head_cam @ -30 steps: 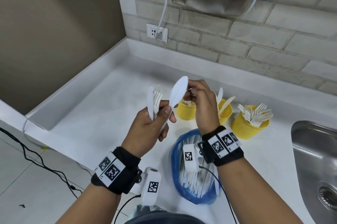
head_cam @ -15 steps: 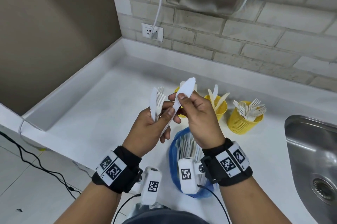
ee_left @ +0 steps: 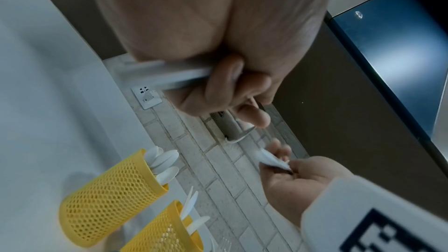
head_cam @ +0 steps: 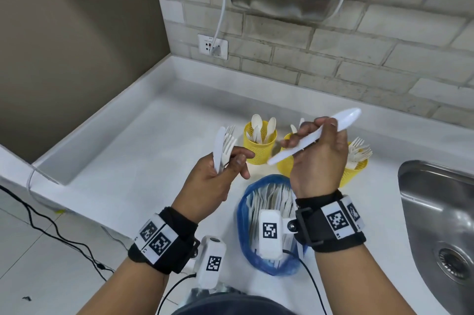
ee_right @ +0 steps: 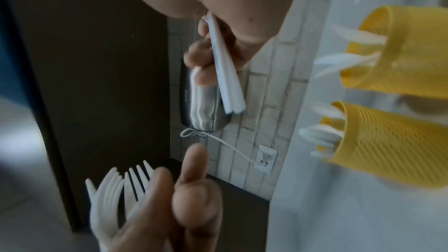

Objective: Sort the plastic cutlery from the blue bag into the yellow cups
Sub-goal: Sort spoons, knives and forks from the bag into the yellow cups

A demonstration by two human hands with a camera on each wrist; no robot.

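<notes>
The blue bag point(head_cam: 269, 258) lies open near the person, cutlery still inside. Beyond it stand three yellow cups point(head_cam: 260, 146), one type each. The right hand point(head_cam: 318, 158) pinches a knife point(head_cam: 315, 136), probably bound for the middle cup; the left hand point(head_cam: 213, 181) clasps a fork-and-knife bundle point(head_cam: 224, 148) as stock.

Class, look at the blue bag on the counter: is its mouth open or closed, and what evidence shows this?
Open. The blue plastic bag has its rim spread wide on the white counter, and white plastic cutlery shows inside.
</notes>
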